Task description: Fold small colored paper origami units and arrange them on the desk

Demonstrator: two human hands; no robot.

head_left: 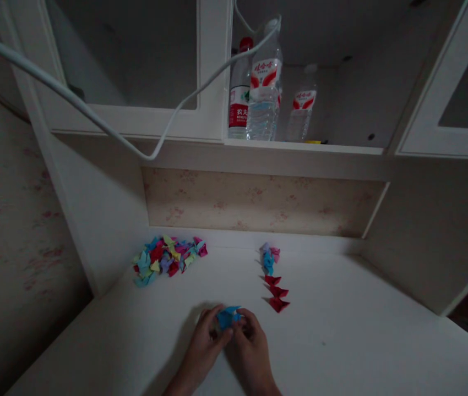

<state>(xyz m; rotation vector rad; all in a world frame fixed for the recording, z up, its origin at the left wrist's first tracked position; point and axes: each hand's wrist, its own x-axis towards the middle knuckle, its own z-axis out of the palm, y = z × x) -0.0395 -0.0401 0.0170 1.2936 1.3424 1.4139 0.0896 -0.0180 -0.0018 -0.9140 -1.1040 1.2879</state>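
The left hand [205, 336] and the right hand [252, 342] are pinching a blue folded paper [228, 318], which is sitting between their fingertips, left of the red paper pieces [278, 291] and nearer the person. Above and beyond the red paper pieces, a red-capped bottle [238, 114] is showing "农夫" and a partly hidden "NONGF"; a taller bottle [264, 113] and a smaller bottle [300, 118] are displaying "娃哈哈".
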